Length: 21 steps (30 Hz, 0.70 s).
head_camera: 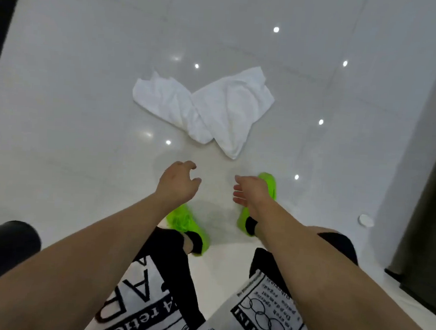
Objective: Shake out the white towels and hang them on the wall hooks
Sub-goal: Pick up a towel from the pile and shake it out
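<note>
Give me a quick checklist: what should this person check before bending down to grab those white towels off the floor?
1. Both hands free: left hand and right hand open, empty: ok.
2. White towels in plain view, ahead of the feet: ok.
3. Towels separable: they overlap in a crumpled heap; count cannot tell.
4. Floor between feet and towels clear: ok.
5. Glossy floor dry: cannot tell.
6. Wall hooks located: out of view, cannot tell.

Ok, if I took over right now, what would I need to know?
Left hand: open, holding nothing, fingers curled, reaching down.
Right hand: open, holding nothing, reaching down too.
White towels: crumpled on the shiny floor just ahead of the green shoes, overlapping each other.
Done: nothing yet.
Left: pick up each towel, shake it out, hang it. No wall hooks are in view.
</note>
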Each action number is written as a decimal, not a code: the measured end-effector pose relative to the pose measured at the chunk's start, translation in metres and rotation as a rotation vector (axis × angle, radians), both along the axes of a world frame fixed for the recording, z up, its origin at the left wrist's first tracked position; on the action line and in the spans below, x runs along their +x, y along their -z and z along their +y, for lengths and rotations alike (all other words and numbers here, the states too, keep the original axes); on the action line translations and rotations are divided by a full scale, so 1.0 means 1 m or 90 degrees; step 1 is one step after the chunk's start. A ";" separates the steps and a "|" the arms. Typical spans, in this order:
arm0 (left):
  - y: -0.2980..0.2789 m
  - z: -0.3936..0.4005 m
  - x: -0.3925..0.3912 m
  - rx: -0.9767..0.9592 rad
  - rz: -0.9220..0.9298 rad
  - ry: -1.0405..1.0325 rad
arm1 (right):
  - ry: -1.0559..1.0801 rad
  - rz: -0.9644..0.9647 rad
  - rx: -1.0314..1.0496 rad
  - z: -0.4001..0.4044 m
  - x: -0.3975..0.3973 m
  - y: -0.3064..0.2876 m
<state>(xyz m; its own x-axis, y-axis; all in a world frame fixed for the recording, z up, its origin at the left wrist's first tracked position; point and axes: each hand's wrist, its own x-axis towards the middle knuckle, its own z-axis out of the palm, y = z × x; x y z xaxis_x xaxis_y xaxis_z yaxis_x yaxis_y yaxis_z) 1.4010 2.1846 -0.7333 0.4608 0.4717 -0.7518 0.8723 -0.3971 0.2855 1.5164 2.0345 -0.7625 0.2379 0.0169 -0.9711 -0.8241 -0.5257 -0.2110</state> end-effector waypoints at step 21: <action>0.310 0.029 0.052 -0.035 0.017 -0.029 | 0.529 0.140 -0.001 0.062 0.046 0.313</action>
